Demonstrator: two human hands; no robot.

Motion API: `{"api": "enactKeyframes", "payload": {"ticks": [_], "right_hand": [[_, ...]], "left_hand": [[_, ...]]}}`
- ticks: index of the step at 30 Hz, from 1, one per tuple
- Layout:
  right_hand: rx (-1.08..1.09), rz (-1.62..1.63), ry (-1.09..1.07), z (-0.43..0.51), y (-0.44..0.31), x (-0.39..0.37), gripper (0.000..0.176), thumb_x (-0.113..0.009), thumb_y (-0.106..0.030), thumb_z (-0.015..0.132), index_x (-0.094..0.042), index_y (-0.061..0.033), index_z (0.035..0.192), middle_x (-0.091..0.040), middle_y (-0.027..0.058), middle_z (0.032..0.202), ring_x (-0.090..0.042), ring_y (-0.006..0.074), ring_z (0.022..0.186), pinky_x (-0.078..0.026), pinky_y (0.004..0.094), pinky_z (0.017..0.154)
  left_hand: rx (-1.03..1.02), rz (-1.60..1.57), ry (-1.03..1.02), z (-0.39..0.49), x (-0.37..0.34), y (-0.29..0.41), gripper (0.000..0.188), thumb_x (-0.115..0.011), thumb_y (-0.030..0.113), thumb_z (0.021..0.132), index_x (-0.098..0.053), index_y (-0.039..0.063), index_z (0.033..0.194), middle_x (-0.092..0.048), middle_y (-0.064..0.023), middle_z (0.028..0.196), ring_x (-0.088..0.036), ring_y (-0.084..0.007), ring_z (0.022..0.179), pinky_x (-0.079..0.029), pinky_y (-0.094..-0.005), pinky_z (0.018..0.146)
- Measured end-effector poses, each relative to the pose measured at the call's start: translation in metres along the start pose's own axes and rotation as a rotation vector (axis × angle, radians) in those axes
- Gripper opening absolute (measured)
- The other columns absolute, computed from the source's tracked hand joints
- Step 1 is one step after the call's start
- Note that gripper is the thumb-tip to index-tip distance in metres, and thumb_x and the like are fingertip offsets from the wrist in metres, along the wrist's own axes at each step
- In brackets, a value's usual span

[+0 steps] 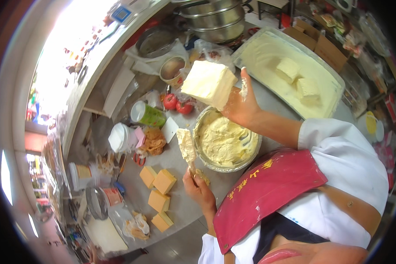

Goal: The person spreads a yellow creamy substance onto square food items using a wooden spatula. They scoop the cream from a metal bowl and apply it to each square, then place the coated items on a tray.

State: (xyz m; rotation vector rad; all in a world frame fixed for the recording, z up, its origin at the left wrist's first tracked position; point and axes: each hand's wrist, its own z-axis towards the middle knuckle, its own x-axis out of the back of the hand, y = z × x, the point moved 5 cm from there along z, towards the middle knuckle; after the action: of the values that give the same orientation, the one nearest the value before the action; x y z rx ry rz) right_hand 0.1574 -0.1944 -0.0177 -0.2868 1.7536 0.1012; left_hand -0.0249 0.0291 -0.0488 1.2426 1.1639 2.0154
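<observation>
My right hand [242, 104] is raised palm up, holding a square block of cake [208, 82] coated in pale cream. Cream smears its thumb. My left hand [199, 188] grips a spatula [186, 147] whose blade is thick with cream; the handle is mostly hidden by the fingers. Between the hands stands a round metal bowl [203, 161] of whipped-looking pale yellow cream [227, 140], partly below my right hand. Several bare sponge cake blocks [164, 181] lie on the metal table [184, 208], beyond my left hand.
A plastic tray [338, 87] of pale powder [264, 49] holds two coated blocks [287, 70]. Stacked steamer pots [214, 19], a paper tub [172, 71], tomato-like red items [176, 104], a green-labelled container [148, 114], red-handled scissors [139, 160] and plastic tubs [120, 137] crowd the far side.
</observation>
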Motion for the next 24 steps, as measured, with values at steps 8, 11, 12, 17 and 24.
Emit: {"api": "enactKeyframes", "payload": {"ticks": [8, 11, 12, 17, 24], "right_hand": [[0.195, -0.117, -0.058, 0.014, -0.019, -0.001, 0.1, -0.038, -0.088, 0.087, -0.047, -0.0109, 0.15, -0.052, 0.0057, 0.15, -0.047, 0.025, 0.139, -0.035, 0.0422, 0.116], [0.24, -0.136, -0.102, 0.01, -0.027, -0.011, 0.1, -0.034, -0.089, 0.088, -0.044, -0.0133, 0.152, -0.05, 0.0045, 0.152, -0.046, 0.0236, 0.139, -0.033, 0.0409, 0.117], [0.27, -0.142, -0.107, 0.009, -0.031, -0.014, 0.099, -0.034, -0.089, 0.088, -0.044, -0.0135, 0.152, -0.05, 0.0042, 0.151, -0.046, 0.0233, 0.139, -0.033, 0.0405, 0.117], [0.364, -0.132, -0.105, 0.005, -0.051, -0.02, 0.098, -0.032, -0.088, 0.089, -0.042, -0.0124, 0.152, -0.051, 0.0044, 0.148, -0.047, 0.022, 0.136, -0.033, 0.0401, 0.116], [0.45, -0.049, -0.063, 0.012, -0.071, -0.017, 0.098, -0.031, -0.088, 0.089, -0.046, -0.0128, 0.148, -0.055, 0.0021, 0.141, -0.049, 0.0206, 0.13, -0.036, 0.0389, 0.111]], "left_hand": [[-0.589, 0.479, -0.045, 0.031, -0.033, 0.135, 0.051, -0.061, -0.005, 0.085, -0.064, 0.005, 0.135, -0.059, -0.0082, 0.088, -0.061, -0.0256, 0.07, -0.05, -0.0376, 0.062], [-0.786, 0.603, -0.013, 0.042, -0.066, 0.172, 0.053, -0.063, -0.006, 0.084, -0.063, 0.005, 0.136, -0.059, -0.0065, 0.086, -0.061, -0.0232, 0.067, -0.05, -0.0358, 0.058], [-0.842, 0.671, -0.002, 0.044, -0.078, 0.181, 0.054, -0.066, -0.004, 0.082, -0.064, 0.006, 0.135, -0.058, -0.0046, 0.085, -0.061, -0.0208, 0.065, -0.05, -0.0339, 0.056], [-0.893, 0.81, -0.044, 0.046, -0.114, 0.206, 0.057, -0.066, 0.0, 0.081, -0.062, 0.006, 0.138, -0.058, -0.0041, 0.088, -0.062, -0.0196, 0.065, -0.05, -0.0325, 0.054], [-0.835, 0.888, -0.092, 0.042, -0.119, 0.217, 0.059, -0.063, -0.001, 0.082, -0.059, 0.005, 0.14, -0.06, -0.0062, 0.093, -0.065, -0.0224, 0.067, -0.051, -0.0336, 0.055]]}}
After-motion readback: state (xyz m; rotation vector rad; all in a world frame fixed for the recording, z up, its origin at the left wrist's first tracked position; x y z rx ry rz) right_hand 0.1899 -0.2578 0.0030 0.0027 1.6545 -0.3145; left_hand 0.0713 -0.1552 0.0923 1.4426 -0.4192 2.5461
